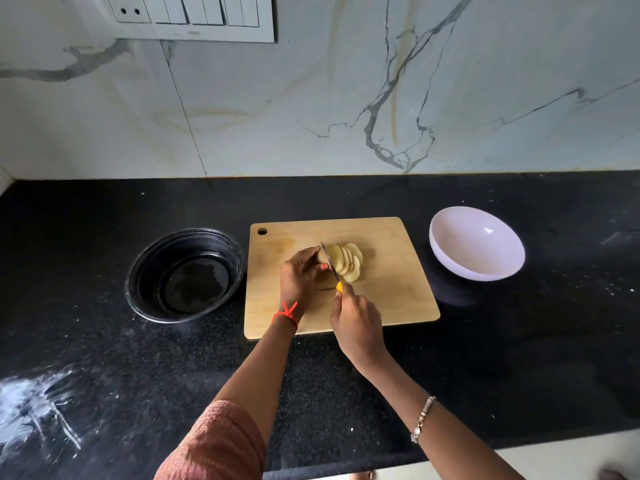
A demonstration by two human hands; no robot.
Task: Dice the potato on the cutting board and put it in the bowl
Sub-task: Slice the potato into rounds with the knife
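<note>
Pale yellow potato (348, 263), partly cut into round slices, lies near the centre of the light wooden cutting board (398, 299). At the board's 9 o'clock stands a clear round glass dish (149, 268). The left hand (299, 275) curls over the uncut end. The right hand (356, 318), at 6 o'clock of the slices, grips the yellow-handled knife (329, 261), its blade against the slices. At the board's 3 o'clock sits a white round bowl (478, 244).

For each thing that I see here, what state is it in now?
potato: partly sliced, slices leaning in a row on the cutting board, not diced.
knife: blade down at the uncut part, gripped by the right hand.
left hand: holds the uncut end.
white bowl: upright, empty, right of the board.
glass bowl: upright, left of the board, no potato inside.
</note>
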